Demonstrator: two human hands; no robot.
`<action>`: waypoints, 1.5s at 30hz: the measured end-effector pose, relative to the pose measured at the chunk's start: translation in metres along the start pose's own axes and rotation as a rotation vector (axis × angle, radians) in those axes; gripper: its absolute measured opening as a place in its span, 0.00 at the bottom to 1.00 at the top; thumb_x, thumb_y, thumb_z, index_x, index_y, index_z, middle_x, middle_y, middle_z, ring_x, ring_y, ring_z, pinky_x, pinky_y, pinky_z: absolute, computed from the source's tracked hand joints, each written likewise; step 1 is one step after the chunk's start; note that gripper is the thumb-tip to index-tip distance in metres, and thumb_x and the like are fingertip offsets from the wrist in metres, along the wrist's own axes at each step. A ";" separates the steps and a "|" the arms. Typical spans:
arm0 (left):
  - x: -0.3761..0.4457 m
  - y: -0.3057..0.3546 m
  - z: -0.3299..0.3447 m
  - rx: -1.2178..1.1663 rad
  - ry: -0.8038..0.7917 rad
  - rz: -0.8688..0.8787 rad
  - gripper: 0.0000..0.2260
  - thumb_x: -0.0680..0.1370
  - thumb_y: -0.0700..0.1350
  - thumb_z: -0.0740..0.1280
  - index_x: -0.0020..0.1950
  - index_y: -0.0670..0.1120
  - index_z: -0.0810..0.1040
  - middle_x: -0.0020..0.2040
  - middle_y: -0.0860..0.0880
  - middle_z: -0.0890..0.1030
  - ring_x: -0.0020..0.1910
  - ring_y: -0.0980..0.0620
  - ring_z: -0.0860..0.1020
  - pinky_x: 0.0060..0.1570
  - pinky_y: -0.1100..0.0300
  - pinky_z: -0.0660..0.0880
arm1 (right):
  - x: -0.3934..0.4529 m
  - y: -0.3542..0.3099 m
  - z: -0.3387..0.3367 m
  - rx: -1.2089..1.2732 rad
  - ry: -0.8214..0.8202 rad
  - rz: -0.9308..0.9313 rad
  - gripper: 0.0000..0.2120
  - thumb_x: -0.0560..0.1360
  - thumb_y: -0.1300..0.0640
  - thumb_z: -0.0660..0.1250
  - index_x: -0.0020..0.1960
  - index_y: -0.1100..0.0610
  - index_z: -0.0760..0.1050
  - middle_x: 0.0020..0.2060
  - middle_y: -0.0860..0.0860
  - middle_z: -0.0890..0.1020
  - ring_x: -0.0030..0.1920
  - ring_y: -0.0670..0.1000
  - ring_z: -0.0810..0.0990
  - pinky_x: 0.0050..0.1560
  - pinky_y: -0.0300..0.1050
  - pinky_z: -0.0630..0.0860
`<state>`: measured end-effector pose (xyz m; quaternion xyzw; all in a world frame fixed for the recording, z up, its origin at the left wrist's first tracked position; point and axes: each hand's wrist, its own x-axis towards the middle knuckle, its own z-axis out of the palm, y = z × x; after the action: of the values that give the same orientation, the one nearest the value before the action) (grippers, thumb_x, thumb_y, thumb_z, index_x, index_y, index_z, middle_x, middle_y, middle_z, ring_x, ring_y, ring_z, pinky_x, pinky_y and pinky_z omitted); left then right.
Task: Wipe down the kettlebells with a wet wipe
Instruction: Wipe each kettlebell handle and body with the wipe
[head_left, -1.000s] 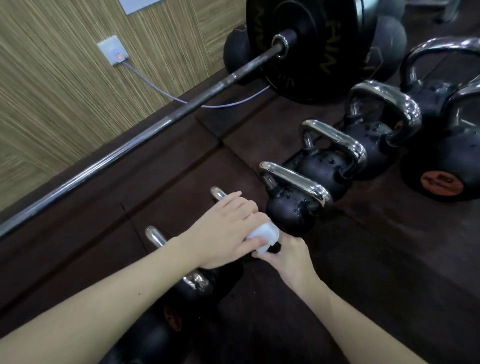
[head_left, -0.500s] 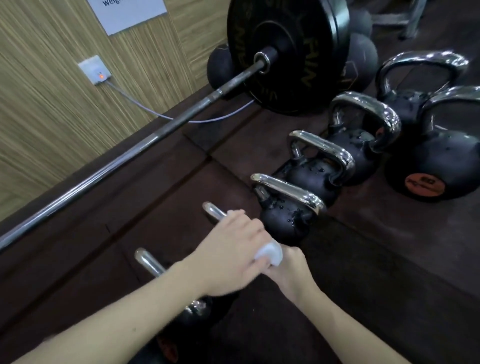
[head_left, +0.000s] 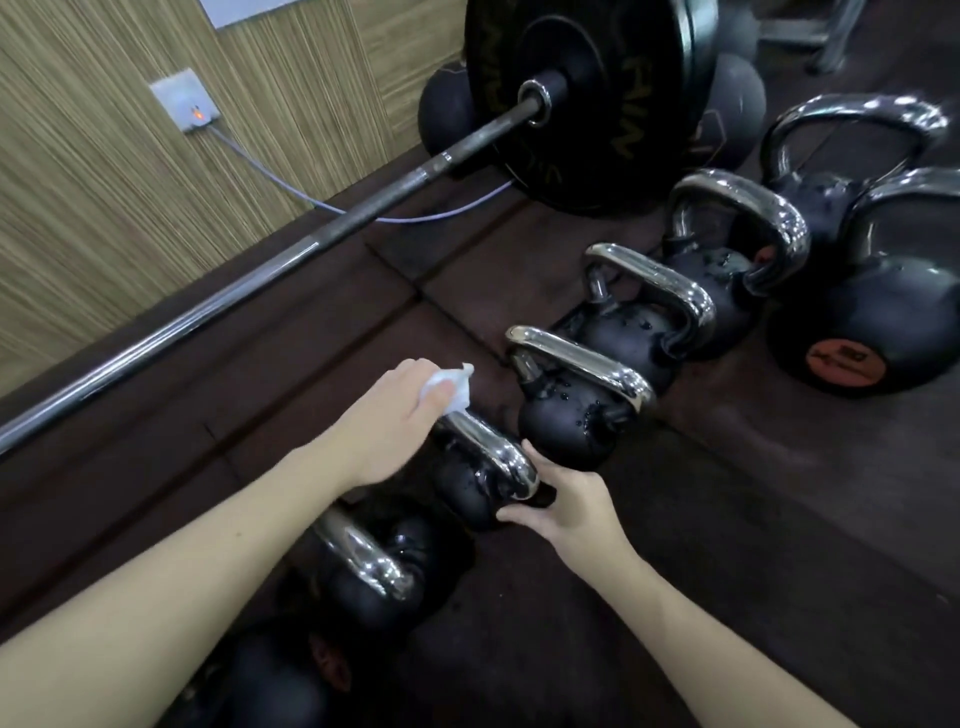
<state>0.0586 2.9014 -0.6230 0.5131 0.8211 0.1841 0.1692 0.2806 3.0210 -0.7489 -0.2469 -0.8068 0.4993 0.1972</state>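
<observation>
A row of black kettlebells with chrome handles runs diagonally across the dark floor. My left hand (head_left: 395, 421) is shut on a white wet wipe (head_left: 449, 389) and presses it on the far end of the chrome handle of a small kettlebell (head_left: 467, 488). My right hand (head_left: 566, 506) grips that kettlebell's body from the near right side. Beyond it stand a second kettlebell (head_left: 566, 421) and a third (head_left: 634, 332), both beaded with water drops. A nearer kettlebell (head_left: 374, 577) lies partly under my left forearm.
A loaded barbell (head_left: 260, 280) with a big black plate (head_left: 587, 98) lies along the wooden wall. Larger kettlebells (head_left: 883, 317) stand at the right. A cable (head_left: 291, 182) runs from a wall socket (head_left: 184, 101) down to the floor.
My left hand slid the wipe from the near end of the handle, next to my right hand, up to its far end. The handle's chrome is now uncovered.
</observation>
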 end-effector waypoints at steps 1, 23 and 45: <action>-0.003 0.005 0.002 0.042 -0.002 0.049 0.17 0.89 0.59 0.51 0.47 0.52 0.68 0.40 0.54 0.67 0.47 0.40 0.74 0.55 0.52 0.71 | 0.000 -0.001 0.000 -0.004 0.003 0.005 0.42 0.62 0.56 0.86 0.73 0.57 0.75 0.69 0.50 0.80 0.70 0.35 0.68 0.71 0.25 0.63; 0.009 0.033 -0.018 -0.023 0.083 -0.004 0.20 0.90 0.51 0.50 0.48 0.43 0.73 0.51 0.44 0.81 0.54 0.46 0.77 0.61 0.48 0.72 | -0.015 0.013 -0.070 -0.140 0.097 0.192 0.28 0.62 0.40 0.83 0.58 0.49 0.85 0.54 0.43 0.86 0.57 0.42 0.82 0.64 0.43 0.78; 0.085 0.108 0.043 0.373 0.070 0.294 0.16 0.89 0.53 0.46 0.52 0.61 0.71 0.52 0.58 0.77 0.53 0.52 0.72 0.66 0.51 0.68 | 0.034 0.024 -0.100 0.185 0.093 0.294 0.14 0.64 0.43 0.84 0.46 0.42 0.86 0.45 0.36 0.87 0.49 0.37 0.85 0.55 0.35 0.80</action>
<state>0.1270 3.0278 -0.6166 0.6426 0.7629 0.0698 0.0143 0.3149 3.1209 -0.7262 -0.3658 -0.7025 0.5831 0.1810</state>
